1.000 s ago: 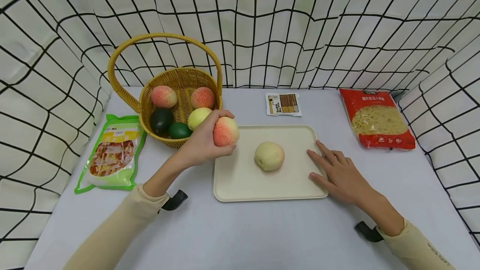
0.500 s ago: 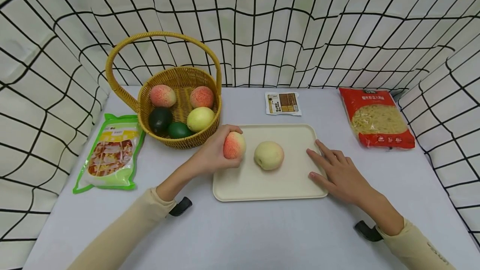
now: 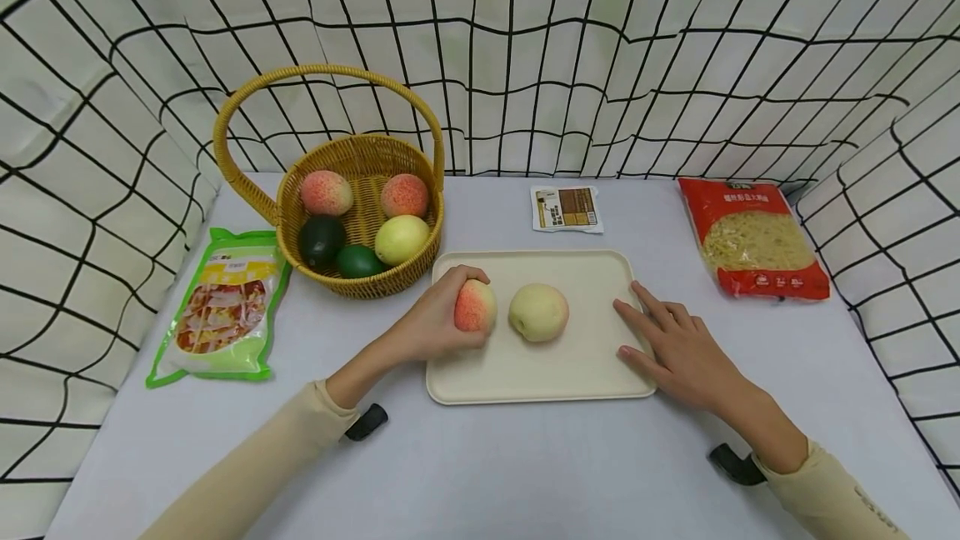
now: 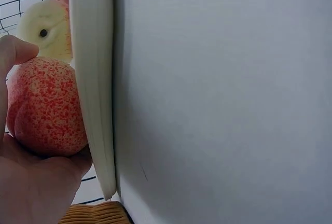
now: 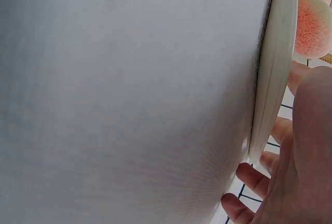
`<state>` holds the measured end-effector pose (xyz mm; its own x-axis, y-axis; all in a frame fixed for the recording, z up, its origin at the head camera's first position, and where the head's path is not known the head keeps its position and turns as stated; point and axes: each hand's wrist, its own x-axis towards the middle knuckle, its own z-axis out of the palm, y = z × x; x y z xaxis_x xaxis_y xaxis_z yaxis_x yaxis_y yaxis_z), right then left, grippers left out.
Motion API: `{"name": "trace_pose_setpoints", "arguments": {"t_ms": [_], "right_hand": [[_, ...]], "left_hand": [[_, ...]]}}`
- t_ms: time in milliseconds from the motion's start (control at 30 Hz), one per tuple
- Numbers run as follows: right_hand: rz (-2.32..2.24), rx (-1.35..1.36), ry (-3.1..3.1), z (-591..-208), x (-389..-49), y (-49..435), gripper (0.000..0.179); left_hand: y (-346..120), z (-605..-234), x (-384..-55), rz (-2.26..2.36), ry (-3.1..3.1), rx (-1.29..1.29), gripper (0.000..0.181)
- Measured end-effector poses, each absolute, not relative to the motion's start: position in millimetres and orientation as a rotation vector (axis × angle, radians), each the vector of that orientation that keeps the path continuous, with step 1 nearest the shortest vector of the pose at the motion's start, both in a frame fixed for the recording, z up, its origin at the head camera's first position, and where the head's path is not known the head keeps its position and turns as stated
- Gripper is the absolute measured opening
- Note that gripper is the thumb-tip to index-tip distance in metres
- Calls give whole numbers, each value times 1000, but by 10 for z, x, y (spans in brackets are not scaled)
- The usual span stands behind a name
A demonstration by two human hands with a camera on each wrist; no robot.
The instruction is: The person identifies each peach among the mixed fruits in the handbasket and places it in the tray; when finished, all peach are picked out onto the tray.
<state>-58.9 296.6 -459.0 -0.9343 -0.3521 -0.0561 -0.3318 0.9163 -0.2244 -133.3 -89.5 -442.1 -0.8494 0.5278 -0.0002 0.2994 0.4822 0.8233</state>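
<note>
My left hand (image 3: 435, 322) holds a red-speckled peach (image 3: 475, 307) low over the left part of a cream tray (image 3: 585, 373). In the left wrist view the thumb and fingers curl round this peach (image 4: 49, 107). A paler peach (image 3: 539, 312) rests in the middle of the tray, just right of the held one. My right hand (image 3: 686, 352) lies at the tray's right edge with its fingers spread over the rim, holding nothing. The right wrist view shows its fingers along the tray's side (image 5: 275, 63).
A wicker basket (image 3: 352, 144) with a tall handle stands back left, holding peaches, a yellow-green fruit (image 3: 402, 239) and dark green fruits. Left lies a green-edged food bag (image 3: 225, 307); behind the tray, a small packet (image 3: 567, 209); back right, a red pasta bag (image 3: 756, 240). Black netting surrounds the table.
My left hand has moved away from the basket, right and toward me, bringing the peach down over the tray beside the paler one. The right hand has stayed put.
</note>
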Motion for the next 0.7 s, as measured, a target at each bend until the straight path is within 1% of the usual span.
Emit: {"name": "trace_pose_setpoints", "arguments": {"t_ms": [367,700], "right_hand": [[-322,-532,2982,-4615,-595,2973,72],[-328,-527,2981,-4604,-592,2970,72]], "left_hand": [[-868,-4403,-1331,1286,2509,694,70],[-849,-4407,-1317,1250,2537,742,85]]}}
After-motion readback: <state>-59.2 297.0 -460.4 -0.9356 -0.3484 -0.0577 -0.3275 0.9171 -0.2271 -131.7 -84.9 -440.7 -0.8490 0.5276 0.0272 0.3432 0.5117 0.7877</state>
